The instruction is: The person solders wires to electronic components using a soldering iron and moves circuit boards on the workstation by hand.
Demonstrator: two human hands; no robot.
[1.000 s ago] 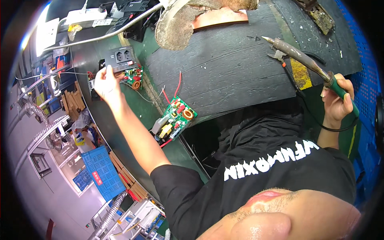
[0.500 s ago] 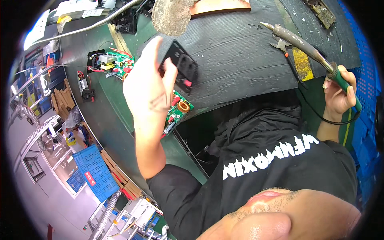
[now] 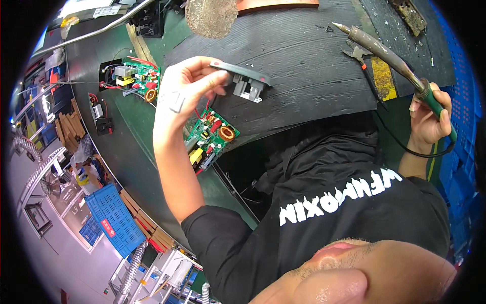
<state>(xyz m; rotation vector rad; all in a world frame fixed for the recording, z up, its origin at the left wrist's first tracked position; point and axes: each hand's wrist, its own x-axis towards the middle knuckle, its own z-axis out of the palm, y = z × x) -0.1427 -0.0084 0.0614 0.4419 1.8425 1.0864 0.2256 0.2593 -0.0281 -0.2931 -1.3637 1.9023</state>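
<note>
The left hand [image 3: 183, 91] pinches a dark panel [image 3: 244, 74] above the left side of the black board [image 3: 309, 76] while the right hand [image 3: 429, 126], beyond its right edge, grips a soldering iron [image 3: 382, 53], with room between.

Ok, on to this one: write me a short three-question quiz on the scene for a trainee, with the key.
1. True or false: the right hand holds the soldering iron by its green handle.

2. What does the left hand hold?
A) wire cutters
B) a dark panel
C) a blue crate

3. How many green circuit boards are in view?

Key:
1. True.
2. B.
3. Two: one close to the left forearm, another farther to the left.
</note>
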